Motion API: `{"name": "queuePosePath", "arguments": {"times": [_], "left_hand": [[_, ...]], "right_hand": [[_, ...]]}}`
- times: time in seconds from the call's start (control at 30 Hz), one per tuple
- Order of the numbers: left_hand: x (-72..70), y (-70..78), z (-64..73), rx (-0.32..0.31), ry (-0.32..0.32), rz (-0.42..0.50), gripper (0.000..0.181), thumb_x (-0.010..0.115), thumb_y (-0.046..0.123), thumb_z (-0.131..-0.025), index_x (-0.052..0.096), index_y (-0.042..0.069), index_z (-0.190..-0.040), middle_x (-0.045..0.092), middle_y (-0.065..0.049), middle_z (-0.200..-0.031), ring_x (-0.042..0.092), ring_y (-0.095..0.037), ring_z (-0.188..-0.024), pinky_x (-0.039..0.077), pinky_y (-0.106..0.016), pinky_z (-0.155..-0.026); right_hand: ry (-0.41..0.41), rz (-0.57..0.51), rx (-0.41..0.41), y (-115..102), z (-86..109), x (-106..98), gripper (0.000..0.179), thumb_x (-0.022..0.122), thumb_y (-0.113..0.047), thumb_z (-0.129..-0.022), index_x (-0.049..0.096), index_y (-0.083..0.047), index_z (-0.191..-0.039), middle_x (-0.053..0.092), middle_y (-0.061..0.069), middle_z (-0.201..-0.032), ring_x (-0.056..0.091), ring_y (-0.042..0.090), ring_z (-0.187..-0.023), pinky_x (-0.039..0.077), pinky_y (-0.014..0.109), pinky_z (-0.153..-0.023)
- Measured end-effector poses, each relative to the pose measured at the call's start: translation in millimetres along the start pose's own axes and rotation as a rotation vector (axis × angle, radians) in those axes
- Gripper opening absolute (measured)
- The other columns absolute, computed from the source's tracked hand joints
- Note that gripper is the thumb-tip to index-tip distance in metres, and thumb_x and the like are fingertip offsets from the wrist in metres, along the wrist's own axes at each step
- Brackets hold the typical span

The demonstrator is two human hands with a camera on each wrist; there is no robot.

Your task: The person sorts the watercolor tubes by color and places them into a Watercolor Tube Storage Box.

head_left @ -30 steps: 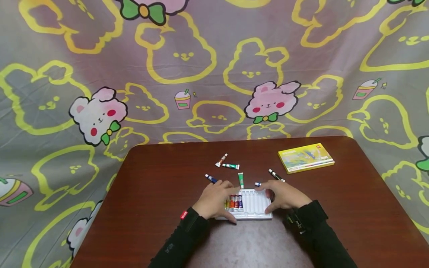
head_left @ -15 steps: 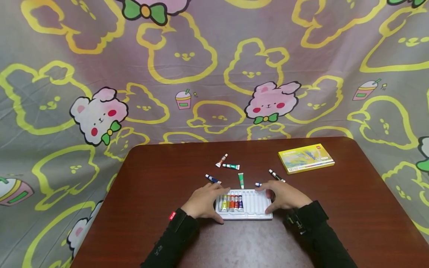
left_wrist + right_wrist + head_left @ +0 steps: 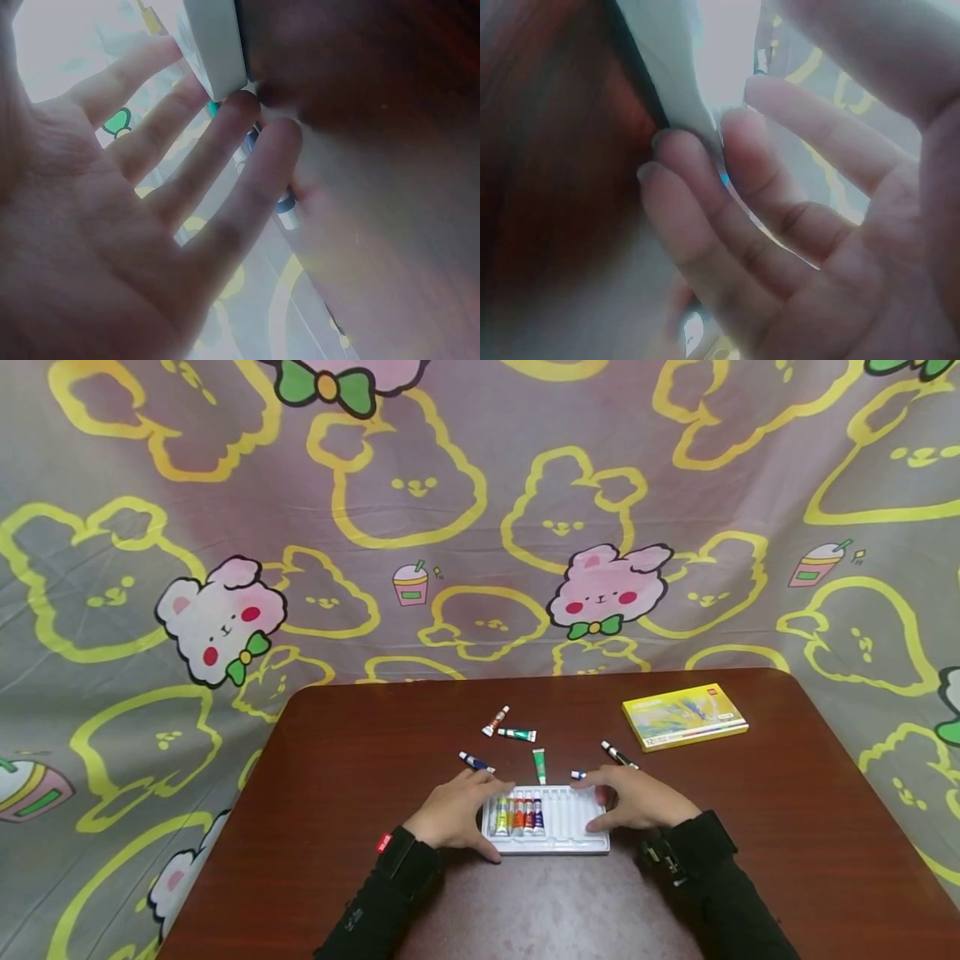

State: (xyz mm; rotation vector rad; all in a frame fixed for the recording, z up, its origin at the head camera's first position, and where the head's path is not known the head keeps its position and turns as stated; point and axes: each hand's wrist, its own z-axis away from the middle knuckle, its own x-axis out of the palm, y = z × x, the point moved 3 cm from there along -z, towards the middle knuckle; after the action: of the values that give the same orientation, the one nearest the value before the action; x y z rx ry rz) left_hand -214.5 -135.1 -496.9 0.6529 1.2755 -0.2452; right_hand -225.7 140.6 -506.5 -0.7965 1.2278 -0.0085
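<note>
Tray [image 3: 572, 814]: lies flat on the table [image 3: 360, 793], a hand at each end.
Change: the left hand [image 3: 453, 814] has slid off the tray's left half to its left end, uncovering the paint tubes [image 3: 519, 820]; the right thumb has edged slightly inward. Both ends being framed suggests the tray is being steadied.
Tray's look: white, shallow and ridged; small yellow, orange, red and blue tubes stand side by side in its left half, pale slots show in its right.
Left fingers: fairly straight, tips touching the tray's edge.
Right hand [image 3: 641, 797]: fingers bent around the tray's right end, gripping it lightly, I judge.
Beyond the tray: green tube [image 3: 540, 766] just behind, dark blue tube [image 3: 476, 762] behind its left corner, brown tube [image 3: 496, 721] and teal tube [image 3: 517, 735] farther back, black tube [image 3: 618, 753] behind its right corner.
Yellow box [image 3: 685, 717]: well apart, back and right of the tray.
</note>
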Motion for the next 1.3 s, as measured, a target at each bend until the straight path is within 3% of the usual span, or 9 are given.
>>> {"name": "queuePosePath", "arguments": {"times": [0.2, 0.3, 0.47, 0.63, 0.77, 1.07, 1.17, 1.3], "left_hand": [[0.0, -1.5, -0.2, 0.001, -0.004, 0.017, 0.102, 0.089, 0.056, -0.056, 0.049, 0.026, -0.145, 0.050, -0.006, -0.145, 0.041, -0.024, -0.127, 0.046, -0.056, -0.097], [0.2, -1.8, -0.3, -0.001, -0.005, 0.021, 0.102, 0.089, 0.055, -0.056, 0.049, 0.026, -0.145, 0.049, -0.006, -0.145, 0.041, -0.025, -0.127, 0.046, -0.056, -0.097], [0.5, -1.2, -0.6, 0.001, -0.005, 0.017, 0.102, 0.089, 0.056, -0.056, 0.049, 0.026, -0.145, 0.050, -0.005, -0.145, 0.041, -0.024, -0.127, 0.046, -0.056, -0.097], [0.3, -0.5, -0.3, 0.001, -0.005, 0.027, 0.101, 0.089, 0.055, -0.056, 0.050, 0.025, -0.144, 0.050, -0.006, -0.145, 0.041, -0.025, -0.127, 0.046, -0.057, -0.097], [0.5, -0.4, 0.2, 0.002, -0.005, 0.029, 0.101, 0.089, 0.055, -0.055, 0.051, 0.025, -0.144, 0.049, -0.007, -0.146, 0.040, -0.025, -0.128, 0.046, -0.057, -0.097], [0.9, -1.0, 0.2, 0.009, 0.002, 0.018, 0.102, 0.089, 0.056, -0.054, 0.051, 0.025, -0.144, 0.051, -0.005, -0.144, 0.042, -0.023, -0.124, 0.048, -0.054, -0.095], [0.6, -1.1, 0.2, 0.016, 0.007, 0.011, 0.102, 0.089, 0.056, -0.054, 0.051, 0.024, -0.144, 0.052, -0.004, -0.142, 0.043, -0.022, -0.123, 0.048, -0.052, -0.094], [0.5, -1.7, 0.2, 0.018, 0.011, 0.010, 0.103, 0.090, 0.055, -0.055, 0.050, 0.024, -0.144, 0.053, -0.004, -0.141, 0.043, -0.022, -0.122, 0.048, -0.052, -0.094]], "right_hand": [[0.274, 0.041, 0.032, 3.7, -2.1, -9.1, 0.032, 0.077, -0.021, -0.084, 0.072, -0.017, -0.115, 0.061, -0.002, -0.087, 0.052, 0.015, -0.075, 0.049, 0.031, -0.065], [0.330, 0.068, 0.061, 7.0, -3.0, -8.4, 0.031, 0.075, -0.016, -0.084, 0.072, -0.015, -0.115, 0.065, 0.003, -0.095, 0.055, 0.017, -0.081, 0.054, 0.036, -0.070], [0.312, 0.088, 0.093, 12.2, -5.1, -2.7, 0.031, 0.076, -0.017, -0.084, 0.072, -0.015, -0.114, 0.068, 0.005, -0.103, 0.057, 0.016, -0.082, 0.056, 0.038, -0.075], [0.314, 0.077, 0.105, 13.7, -6.9, -1.0, 0.024, 0.076, -0.015, -0.083, 0.075, -0.014, -0.107, 0.072, 0.003, -0.094, 0.056, 0.014, -0.076, 0.053, 0.035, -0.069], [0.299, 0.074, 0.126, 14.3, -8.1, 0.1, 0.020, 0.073, -0.011, -0.084, 0.076, -0.012, -0.104, 0.074, 0.004, -0.094, 0.062, 0.015, -0.082, 0.056, 0.040, -0.073], [0.281, 0.051, 0.171, 14.9, -10.1, 2.0, 0.030, 0.078, -0.007, -0.079, 0.074, -0.012, -0.109, 0.071, 0.003, -0.088, 0.057, 0.014, -0.074, 0.055, 0.035, -0.068], [0.270, 0.061, 0.159, 12.3, -9.5, 2.0, 0.033, 0.076, -0.006, -0.080, 0.073, -0.012, -0.112, 0.071, 0.004, -0.092, 0.056, 0.016, -0.075, 0.056, 0.036, -0.069], [0.229, 0.108, 0.143, 7.1, -7.4, 2.0, 0.040, 0.074, -0.005, -0.082, 0.069, -0.013, -0.121, 0.070, 0.010, -0.111, 0.060, 0.023, -0.091, 0.058, 0.044, -0.084]]}}
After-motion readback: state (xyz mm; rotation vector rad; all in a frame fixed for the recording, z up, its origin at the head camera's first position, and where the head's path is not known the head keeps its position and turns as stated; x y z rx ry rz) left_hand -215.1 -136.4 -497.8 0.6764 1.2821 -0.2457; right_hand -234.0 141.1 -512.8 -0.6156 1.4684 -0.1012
